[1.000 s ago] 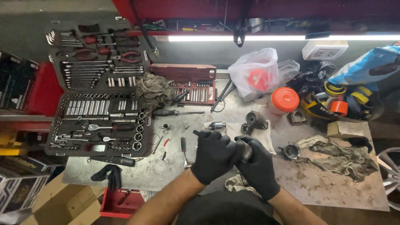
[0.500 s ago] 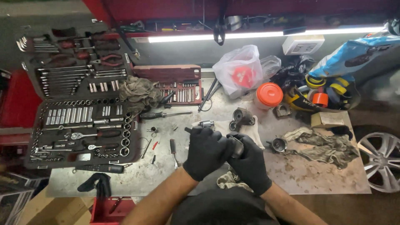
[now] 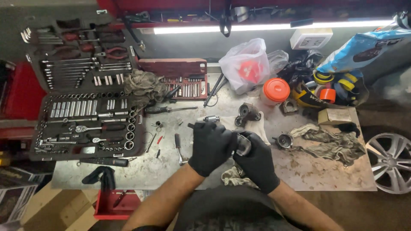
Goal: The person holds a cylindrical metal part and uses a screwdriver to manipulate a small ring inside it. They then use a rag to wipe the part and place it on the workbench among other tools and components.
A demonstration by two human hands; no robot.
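Left black-gloved hand | closed over small grey metal part | right black-gloved hand cups it from beneath | front edge of steel workbench (part mostly hidden, progress unclear)

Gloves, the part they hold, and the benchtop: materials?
Gloves: thin black rubber, likely nitrile; matte, skin-tight. Held part: looks like bare metal, grey with dull glints, mostly covered by both hands. Benchtop: seemingly sheet metal, grey, scuffed and stained.
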